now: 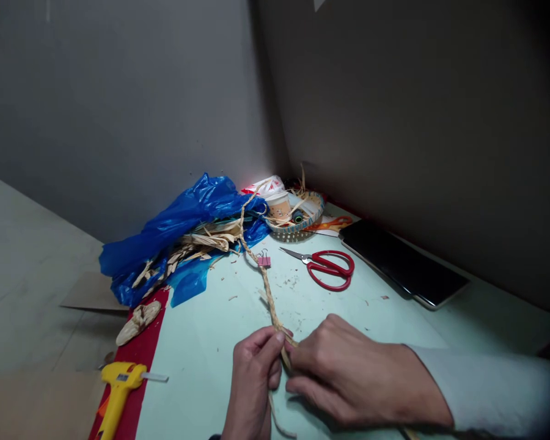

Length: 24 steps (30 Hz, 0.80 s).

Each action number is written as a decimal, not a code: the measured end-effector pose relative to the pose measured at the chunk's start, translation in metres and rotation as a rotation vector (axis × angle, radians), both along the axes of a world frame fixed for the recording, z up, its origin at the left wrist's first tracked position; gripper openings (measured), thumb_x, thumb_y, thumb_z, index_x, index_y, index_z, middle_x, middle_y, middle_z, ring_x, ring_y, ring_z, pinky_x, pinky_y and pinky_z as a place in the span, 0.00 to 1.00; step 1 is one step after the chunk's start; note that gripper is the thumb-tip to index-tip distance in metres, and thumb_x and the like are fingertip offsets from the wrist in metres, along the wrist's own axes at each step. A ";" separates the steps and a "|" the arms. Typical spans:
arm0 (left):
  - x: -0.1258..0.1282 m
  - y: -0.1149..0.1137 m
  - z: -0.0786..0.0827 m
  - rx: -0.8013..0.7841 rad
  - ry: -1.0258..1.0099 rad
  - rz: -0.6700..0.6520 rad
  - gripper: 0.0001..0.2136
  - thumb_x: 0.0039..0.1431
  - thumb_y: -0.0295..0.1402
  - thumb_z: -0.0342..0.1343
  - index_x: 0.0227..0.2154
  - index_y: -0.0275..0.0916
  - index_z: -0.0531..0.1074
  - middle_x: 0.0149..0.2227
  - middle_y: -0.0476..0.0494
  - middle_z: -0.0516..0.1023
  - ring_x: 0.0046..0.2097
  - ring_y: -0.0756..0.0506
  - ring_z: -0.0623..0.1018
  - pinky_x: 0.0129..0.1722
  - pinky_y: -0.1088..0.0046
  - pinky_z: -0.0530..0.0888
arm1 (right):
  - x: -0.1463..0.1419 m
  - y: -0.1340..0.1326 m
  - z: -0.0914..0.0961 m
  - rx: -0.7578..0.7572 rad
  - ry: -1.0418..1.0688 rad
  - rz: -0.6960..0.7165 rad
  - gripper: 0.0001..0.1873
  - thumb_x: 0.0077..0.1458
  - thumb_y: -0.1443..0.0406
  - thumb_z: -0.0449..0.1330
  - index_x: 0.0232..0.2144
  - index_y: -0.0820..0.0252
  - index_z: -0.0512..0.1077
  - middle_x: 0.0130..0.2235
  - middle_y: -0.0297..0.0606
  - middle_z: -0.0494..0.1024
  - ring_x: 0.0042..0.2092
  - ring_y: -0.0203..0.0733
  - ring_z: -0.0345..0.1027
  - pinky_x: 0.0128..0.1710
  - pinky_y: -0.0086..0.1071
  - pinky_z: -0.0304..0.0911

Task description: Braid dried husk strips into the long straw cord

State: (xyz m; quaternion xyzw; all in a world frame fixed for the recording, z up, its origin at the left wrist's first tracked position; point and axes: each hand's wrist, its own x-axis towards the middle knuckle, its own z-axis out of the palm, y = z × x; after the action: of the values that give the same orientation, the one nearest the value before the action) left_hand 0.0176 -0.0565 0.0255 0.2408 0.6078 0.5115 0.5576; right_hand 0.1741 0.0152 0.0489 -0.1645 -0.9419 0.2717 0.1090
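Left hand [255, 374]: lower centre of the frame, fingers curled, thumb and fingertips pinching the braided straw cord [269, 296].
Right hand [348, 373]: lower right, knuckles up, pale sleeve at the wrist, fingers closed on the same cord, touching the left hand.
Braided straw cord: tan, dry, flat plait, running from the hands up the centre to the crinkled blue plastic bag [178, 229].
Binder clip [264, 261]: pink, just beside the cord.
Scissors [330, 267]: red loop handles, steel blades, right of the cord.
Glue gun [119, 391]: yellow plastic, lower left.
Table [197, 348]: smooth, pale green, scattered with fibre scraps.
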 end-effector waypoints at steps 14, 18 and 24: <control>-0.003 0.000 0.001 0.045 0.311 -0.142 0.09 0.56 0.37 0.57 0.29 0.35 0.78 0.25 0.45 0.78 0.30 0.47 0.73 0.33 0.75 0.69 | -0.008 0.025 -0.008 -0.552 0.089 0.008 0.13 0.63 0.65 0.49 0.28 0.61 0.67 0.27 0.32 0.69 0.29 0.33 0.61 0.31 0.26 0.56; -0.004 -0.001 0.001 0.033 0.498 -0.197 0.12 0.58 0.39 0.55 0.28 0.37 0.78 0.28 0.45 0.79 0.32 0.44 0.74 0.34 0.73 0.69 | -0.011 0.022 -0.014 -0.585 0.143 -0.091 0.17 0.64 0.64 0.47 0.25 0.61 0.67 0.24 0.31 0.68 0.27 0.32 0.58 0.29 0.26 0.53; -0.003 -0.006 0.003 0.070 0.701 -0.159 0.09 0.56 0.38 0.57 0.33 0.41 0.81 0.35 0.42 0.81 0.38 0.41 0.77 0.40 0.69 0.70 | -0.014 0.018 -0.026 -0.690 0.194 -0.214 0.18 0.60 0.64 0.50 0.18 0.62 0.63 0.19 0.28 0.61 0.23 0.30 0.50 0.23 0.25 0.47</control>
State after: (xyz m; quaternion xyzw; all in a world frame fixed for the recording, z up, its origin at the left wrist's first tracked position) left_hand 0.0148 -0.0628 0.0285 0.4671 0.7235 0.3733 0.3450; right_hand 0.1597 0.0330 0.0225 -0.2624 -0.7579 0.5745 0.1637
